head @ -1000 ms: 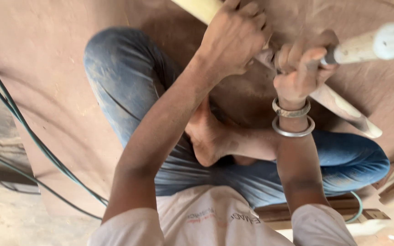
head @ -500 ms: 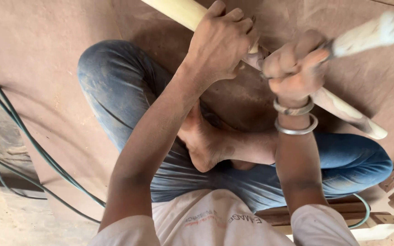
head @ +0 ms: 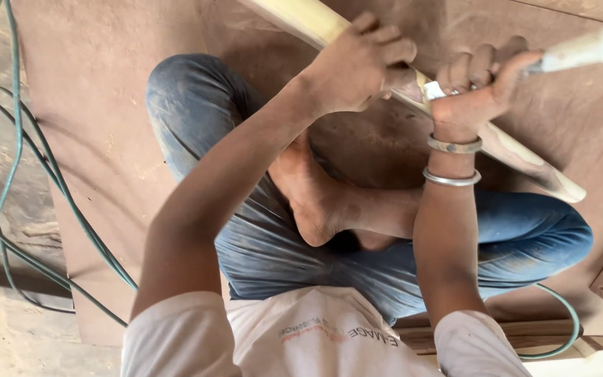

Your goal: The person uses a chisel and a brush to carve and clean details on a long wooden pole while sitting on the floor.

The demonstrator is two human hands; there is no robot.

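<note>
Hands work together on a long pale wooden piece (head: pixel 525 157) that runs from twelve o'clock down toward three o'clock across the brown board floor (head: pixel 106 105). The left hand (head: pixel 361 66) is clenched over the wood near its upper stretch, pressing it down, seemingly to keep it from shifting. The right hand (head: pixel 472 87), wearing two metal bangles (head: pixel 453 162) at the wrist, is closed around a white-handled tool (head: pixel 570 52) whose handle sticks out toward two o'clock; its working end is hidden behind the fingers, so its kind cannot be told. The person sits cross-legged, a bare foot (head: pixel 315 209) tucked under, keeping the wood within close reach. Green cables (head: pixel 8 181) trail at nine o'clock.
</note>
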